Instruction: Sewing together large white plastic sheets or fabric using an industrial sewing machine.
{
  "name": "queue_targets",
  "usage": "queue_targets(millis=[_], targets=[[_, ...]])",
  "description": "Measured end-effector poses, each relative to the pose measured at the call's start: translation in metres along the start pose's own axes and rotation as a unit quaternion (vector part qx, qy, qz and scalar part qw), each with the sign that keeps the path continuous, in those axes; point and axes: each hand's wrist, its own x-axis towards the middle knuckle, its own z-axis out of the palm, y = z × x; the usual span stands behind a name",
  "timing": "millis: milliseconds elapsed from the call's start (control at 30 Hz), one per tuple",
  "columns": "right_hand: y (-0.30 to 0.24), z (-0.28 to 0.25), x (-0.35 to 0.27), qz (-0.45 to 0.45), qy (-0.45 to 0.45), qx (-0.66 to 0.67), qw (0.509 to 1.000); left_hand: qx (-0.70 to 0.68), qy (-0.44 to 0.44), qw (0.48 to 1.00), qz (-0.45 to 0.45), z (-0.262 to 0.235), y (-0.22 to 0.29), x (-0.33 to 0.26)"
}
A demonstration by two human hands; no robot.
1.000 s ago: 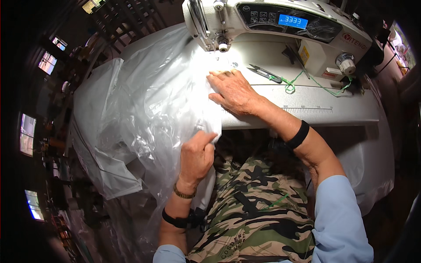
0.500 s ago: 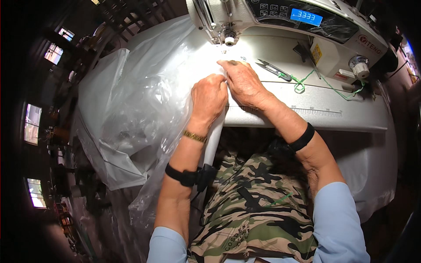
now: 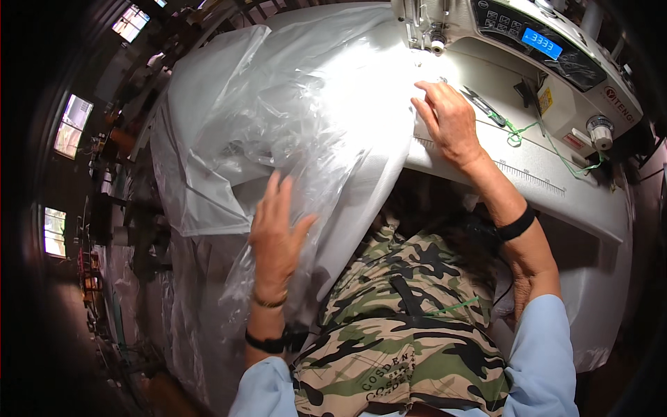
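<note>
A large translucent plastic sheet drapes over the left of the sewing machine table and hangs past its front edge. Over its lower part is my left hand, open, fingers extended and thumb apart, slightly blurred. My right hand rests on the table by the sheet's right edge, below the machine's needle area. Its thumb and index finger stick out to the left with a gap between them; the other fingers are bent. The sewing machine head stands above, its lamp glaring white on the sheet.
Thread snips with a green cord lie right of my right hand. A ruler scale runs along the table's front. Camouflage cloth covers my lap. Windows and dim clutter are at the far left.
My left hand has left the sheet's edge near the needle, moving down and left, and has opened. My right hand stays near the needle, thumb now apart from index finger. The whole view has shifted.
</note>
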Motion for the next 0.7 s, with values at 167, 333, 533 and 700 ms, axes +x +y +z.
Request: queue_targets(millis=[167,333,533,700], targets=[[-0.039,-0.014,-0.026,-0.101,-0.062,0.055,0.991,0.018,-0.241,0.933,-0.267,-0.028,-0.104,-0.083],[-0.096,-0.008,-0.063,-0.108,-0.348,0.059,0.93,-0.305,-0.112,0.935,-0.143,-0.073,-0.09,-0.062],[-0.122,-0.005,-0.081,-0.052,-0.316,0.085,0.944,-0.117,-0.026,0.992,0.03,-0.018,0.005,0.014],[-0.108,-0.048,-0.121,0.015,-0.237,0.062,0.969,-0.164,-0.037,0.985,-0.026,-0.003,0.021,0.013]])
